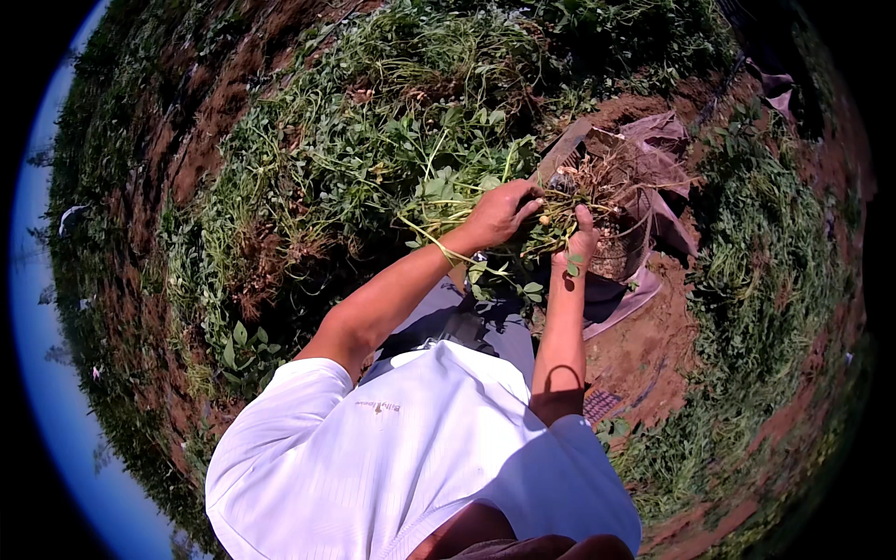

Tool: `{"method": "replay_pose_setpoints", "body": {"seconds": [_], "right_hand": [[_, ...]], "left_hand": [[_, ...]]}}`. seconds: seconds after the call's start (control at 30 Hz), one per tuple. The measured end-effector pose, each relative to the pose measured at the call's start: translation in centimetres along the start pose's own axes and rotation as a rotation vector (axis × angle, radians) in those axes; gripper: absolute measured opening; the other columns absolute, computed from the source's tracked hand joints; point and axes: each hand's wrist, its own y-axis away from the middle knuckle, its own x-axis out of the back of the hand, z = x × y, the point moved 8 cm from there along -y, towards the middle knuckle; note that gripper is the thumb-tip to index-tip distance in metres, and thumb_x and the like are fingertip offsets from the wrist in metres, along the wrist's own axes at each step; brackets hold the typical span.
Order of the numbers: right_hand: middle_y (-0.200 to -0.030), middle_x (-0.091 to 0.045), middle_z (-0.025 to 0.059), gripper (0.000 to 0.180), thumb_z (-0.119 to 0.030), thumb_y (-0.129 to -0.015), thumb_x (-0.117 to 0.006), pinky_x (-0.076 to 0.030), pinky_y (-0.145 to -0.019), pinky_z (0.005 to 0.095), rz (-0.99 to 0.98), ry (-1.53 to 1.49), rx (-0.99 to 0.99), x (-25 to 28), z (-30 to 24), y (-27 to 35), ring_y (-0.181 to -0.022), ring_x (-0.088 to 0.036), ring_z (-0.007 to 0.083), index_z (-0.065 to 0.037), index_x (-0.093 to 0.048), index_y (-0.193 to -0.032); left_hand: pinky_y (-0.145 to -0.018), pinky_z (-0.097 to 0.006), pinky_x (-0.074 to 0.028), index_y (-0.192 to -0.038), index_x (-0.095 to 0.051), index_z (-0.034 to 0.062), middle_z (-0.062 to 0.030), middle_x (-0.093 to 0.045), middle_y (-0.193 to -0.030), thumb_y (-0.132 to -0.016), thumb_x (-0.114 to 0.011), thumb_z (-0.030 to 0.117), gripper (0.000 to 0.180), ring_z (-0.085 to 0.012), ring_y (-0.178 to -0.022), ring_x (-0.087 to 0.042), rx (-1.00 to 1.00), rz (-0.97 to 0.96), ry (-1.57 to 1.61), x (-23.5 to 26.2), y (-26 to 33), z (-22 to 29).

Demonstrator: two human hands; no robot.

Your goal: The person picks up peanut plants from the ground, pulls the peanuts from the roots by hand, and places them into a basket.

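Observation:
My left hand (pixel 504 213) is closed around the green stems of a bunch of uprooted peanut plants (pixel 560 213). The right hand (pixel 581 241) grips the same bunch close by, its thumb pointing up. Leafy stems trail off to the left, over my left forearm. Tangled brown roots (pixel 602 177) stick out on the far right side, and a small pale round pod shows between the hands. Beneath the roots stands a pale, rough-sided container (pixel 616 250), partly hidden by the plants and my right hand. A flat board (pixel 565 147) slants up behind the bunch.
Purplish cloth (pixel 658 149) drapes around the container's right side. A large heap of pulled plants (pixel 355 159) lies to the left and ahead, some with roots showing. Reddish soil (pixel 653 345) and a row of green plants (pixel 756 243) lie to the right.

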Motion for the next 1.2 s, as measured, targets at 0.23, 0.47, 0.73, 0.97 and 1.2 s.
{"method": "replay_pose_setpoints", "body": {"seconds": [0.23,0.47,0.73,0.97,1.2], "right_hand": [[-0.098,-0.067,0.0154,0.034,-0.009,-0.078,-0.074,-0.058,-0.07,0.0373,0.058,0.168,0.026,-0.8,-0.1,0.1,-0.078,-0.069,0.0244,0.01,-0.061,-0.103],[-0.095,-0.066,0.0107,0.03,-0.009,-0.077,-0.073,-0.057,-0.074,0.0386,0.105,0.151,0.044,-0.1,0.1,0.9,-0.08,-0.066,0.0217,0.007,-0.063,-0.1],[-0.096,-0.066,0.0101,0.027,-0.011,-0.078,-0.072,-0.057,-0.076,0.0381,-0.053,0.195,0.132,-0.3,-0.9,2.4,-0.079,-0.066,0.02,0.006,-0.064,-0.096],[-0.11,-0.064,0.0096,0.044,-0.008,-0.074,-0.075,-0.052,-0.086,0.0364,0.117,0.297,0.13,1.6,-0.4,4.1,-0.092,-0.062,0.0188,0.009,-0.061,-0.113],[-0.115,-0.063,0.0083,0.053,-0.005,-0.072,-0.075,-0.05,-0.09,0.0347,0.227,0.315,0.281,2.8,-2.2,6.4,-0.096,-0.061,0.0165,0.005,-0.058,-0.121]], "left_hand": [[-0.081,-0.038,-0.049,-0.115,-0.06,0.0046,-0.0134,-0.059,-0.1,-0.089,-0.071,0.023,0.033,-0.0304,-0.09,-0.06,-0.12,-0.103,0.016,0.2,0.1,1.6],[-0.076,-0.04,-0.05,-0.109,-0.061,0.0051,-0.0138,-0.056,-0.095,-0.086,-0.066,0.01,0.025,-0.0337,-0.086,-0.06,-0.176,-0.071,0.039,0.4,-0.3,2.1],[-0.078,-0.039,-0.051,-0.106,-0.064,0.0017,-0.0162,-0.062,-0.095,-0.093,-0.057,0.018,0.022,-0.034,-0.087,-0.063,0.028,-0.07,0.142,-1.0,0.7,-0.7],[-0.072,-0.039,-0.051,-0.112,-0.062,0.002,-0.0163,-0.061,-0.096,-0.085,-0.064,0.005,0.026,-0.0335,-0.088,-0.063,-0.056,0.03,-0.06,-0.7,1.0,0.3],[-0.073,-0.04,-0.051,-0.11,-0.06,0.001,-0.0171,-0.059,-0.094,-0.09,-0.062,0.006,0.02,-0.0353,-0.083,-0.061,-0.072,-0.019,0.139,-1.7,1.5,1.6]]}}
